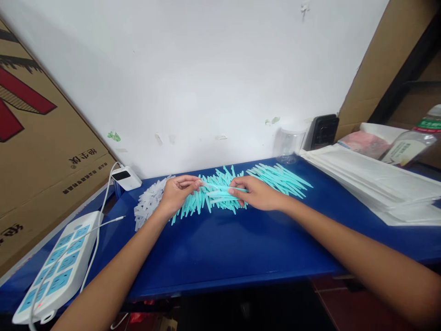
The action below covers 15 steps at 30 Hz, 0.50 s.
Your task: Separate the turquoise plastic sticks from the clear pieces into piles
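Note:
My right hand (253,192) is closed round several slim turquoise plastic sticks (220,195), which point left over the pile. The fingertips of my left hand (181,191) pinch a small translucent cap (202,182) at the end of one stick; whether it is fully on that stick I cannot tell. Below and behind both hands spreads a loose pile of the same turquoise sticks (196,202). To the right of my right hand lies a second, more evenly lined-up heap of sticks (280,178). Small translucent caps (148,207) are heaped beside my left wrist.
On the blue table (213,257), a white power strip (58,266) with cables lies at left, near a small white device (127,178). A clear jar (291,145) stands against the wall. White envelopes (372,179) and a bottle (413,140) are at right. A large carton (44,138) borders the left.

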### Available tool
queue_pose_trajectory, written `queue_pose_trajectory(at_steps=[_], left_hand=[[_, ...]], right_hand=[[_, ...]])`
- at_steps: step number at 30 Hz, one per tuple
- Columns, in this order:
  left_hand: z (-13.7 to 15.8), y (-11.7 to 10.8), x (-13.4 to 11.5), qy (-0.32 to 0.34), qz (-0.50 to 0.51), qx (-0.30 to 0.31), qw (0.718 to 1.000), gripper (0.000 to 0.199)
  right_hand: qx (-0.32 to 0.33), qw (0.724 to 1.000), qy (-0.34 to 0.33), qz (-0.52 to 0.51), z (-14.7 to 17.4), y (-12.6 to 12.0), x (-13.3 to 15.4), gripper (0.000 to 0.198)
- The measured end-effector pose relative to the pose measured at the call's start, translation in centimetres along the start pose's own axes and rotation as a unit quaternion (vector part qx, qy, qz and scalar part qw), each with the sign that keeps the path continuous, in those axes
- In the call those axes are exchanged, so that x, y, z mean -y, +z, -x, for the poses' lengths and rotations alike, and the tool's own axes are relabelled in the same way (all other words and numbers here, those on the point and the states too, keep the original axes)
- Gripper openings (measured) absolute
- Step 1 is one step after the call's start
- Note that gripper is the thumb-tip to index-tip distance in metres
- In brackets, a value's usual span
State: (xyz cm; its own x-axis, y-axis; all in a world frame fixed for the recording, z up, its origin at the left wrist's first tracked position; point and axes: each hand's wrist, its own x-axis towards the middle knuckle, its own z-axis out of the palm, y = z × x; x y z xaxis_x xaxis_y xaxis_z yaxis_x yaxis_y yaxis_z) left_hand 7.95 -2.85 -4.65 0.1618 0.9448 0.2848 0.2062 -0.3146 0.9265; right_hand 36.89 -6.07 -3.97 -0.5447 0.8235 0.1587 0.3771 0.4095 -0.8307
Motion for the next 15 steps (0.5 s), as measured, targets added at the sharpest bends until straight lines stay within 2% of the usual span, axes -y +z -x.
queue_pose_trajectory(at_steps=[5, 10, 15], left_hand=[[0.4, 0.3, -0.4, -0.004, -0.003, 0.009, 1.0, 0.035], [1.2, 1.2, -0.6, -0.018, 0.005, 0.044, 0.999, 0.034], [1.5, 1.8, -0.8, -0.017, 0.004, 0.043, 0.999, 0.036]], right_hand=[[0.01, 1.0, 0.002, -0.002, 0.1, 0.3, 0.6, 0.027], [0.008, 0.999, -0.021, -0.024, 0.3, 0.8, 0.6, 0.029], [0.013, 0.999, -0.02, -0.034, 0.4, 1.0, 0.8, 0.03]])
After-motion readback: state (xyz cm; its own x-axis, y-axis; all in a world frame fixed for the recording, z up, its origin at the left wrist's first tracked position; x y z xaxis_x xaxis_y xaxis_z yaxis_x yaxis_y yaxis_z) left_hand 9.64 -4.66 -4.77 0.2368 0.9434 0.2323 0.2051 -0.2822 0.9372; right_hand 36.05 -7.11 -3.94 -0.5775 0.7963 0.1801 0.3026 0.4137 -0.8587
